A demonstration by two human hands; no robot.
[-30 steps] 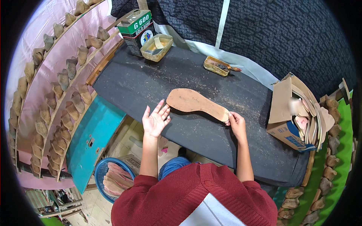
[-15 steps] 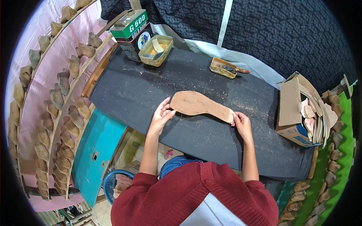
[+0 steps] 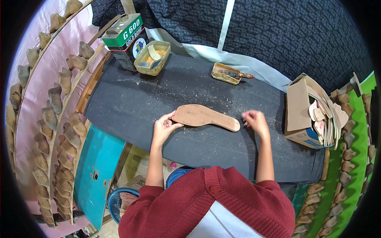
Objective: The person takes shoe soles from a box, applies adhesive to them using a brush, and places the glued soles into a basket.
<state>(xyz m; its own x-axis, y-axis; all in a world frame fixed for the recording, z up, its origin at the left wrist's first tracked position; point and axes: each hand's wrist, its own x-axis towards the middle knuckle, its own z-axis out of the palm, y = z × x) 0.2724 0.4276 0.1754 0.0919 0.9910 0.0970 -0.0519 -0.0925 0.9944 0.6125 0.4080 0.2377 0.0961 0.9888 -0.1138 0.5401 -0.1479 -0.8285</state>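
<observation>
Tan, flat, foot-shaped sole point(image 3: 204, 116) at mid-frame is now free of our right hand point(image 3: 257, 122), whose blurred fingers we can't read, leaving our left hand point(image 3: 162, 129) alone clamping it.

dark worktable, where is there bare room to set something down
Between the sole and the near edge of the table; between the sole and small tray, though lightly littered. Crowded: far left, can and tub; right end, stuffed carton.

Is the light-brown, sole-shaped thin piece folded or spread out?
Spread out: the light-brown, sole-shaped thin piece shows nearly its whole outline, without a visible fold; the left hand holds its wide end.
</observation>
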